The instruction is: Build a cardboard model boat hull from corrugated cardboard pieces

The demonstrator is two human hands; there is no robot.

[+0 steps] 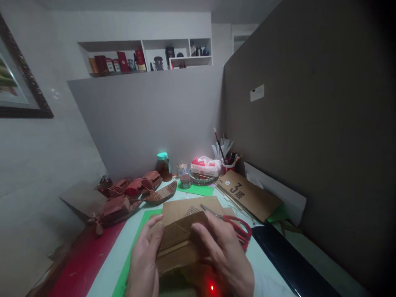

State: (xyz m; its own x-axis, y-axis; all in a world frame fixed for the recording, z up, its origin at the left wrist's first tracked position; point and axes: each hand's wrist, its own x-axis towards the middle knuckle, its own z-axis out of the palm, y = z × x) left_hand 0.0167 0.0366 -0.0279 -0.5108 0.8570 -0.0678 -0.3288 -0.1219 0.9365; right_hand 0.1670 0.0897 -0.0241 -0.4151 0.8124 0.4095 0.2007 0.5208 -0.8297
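Between both hands is a folded piece of brown cardboard (179, 237), tilted up toward me. My left hand (145, 251) grips its left edge, thumb in front and fingers behind. On the upper right side, my right hand (224, 251) presses it with the thumb, the other fingers mostly out of sight behind. Red-handled scissors (238, 225) lie just past my right hand, their blades pointing left over a flat cardboard sheet (173, 206). The lower part of the held piece is dark, with a red light spot near my right hand.
Several small brown boat models (161, 194) stand at the left. At the back are a jar with a turquoise lid (163, 167), a tissue pack (204, 166) and a pen cup (228, 165). Stacked cardboard (247, 194) and a black flat object (287, 255) lie right, beside a grey partition (297, 123).
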